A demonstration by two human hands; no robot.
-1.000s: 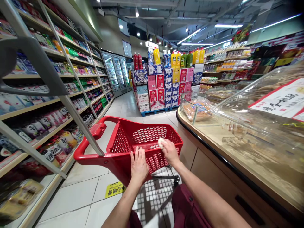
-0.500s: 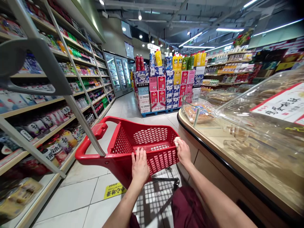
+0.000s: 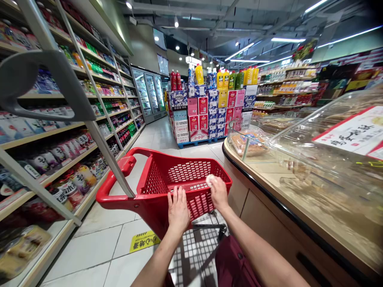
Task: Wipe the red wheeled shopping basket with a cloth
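Observation:
A red plastic shopping cart [image 3: 131, 203] with a perforated basket stands in front of me. Along its near rim rests my left hand [image 3: 178, 211], its fingers stretched out flat over the edge. My right hand [image 3: 219, 194] is closed around a crumpled white wipe [image 3: 210, 180], held at the near rim toward the basket's right end. Part of the wipe is hidden under the fingers, so I cannot tell whether it is cloth or paper.
Drink shelves [image 3: 68, 155] line the left side. Stacked drink cartons [image 3: 199, 115] stand on a blue pallet ahead. At right is a glass-topped food counter [image 3: 248, 179]. A yellow caution sticker [image 3: 144, 240] lies on the tiled floor. A grey handle [image 3: 50, 85] juts in at upper left.
My right hand has slid left along the near rim with the wipe, away from the basket's right corner. My left hand stays on the rim, barely shifted.

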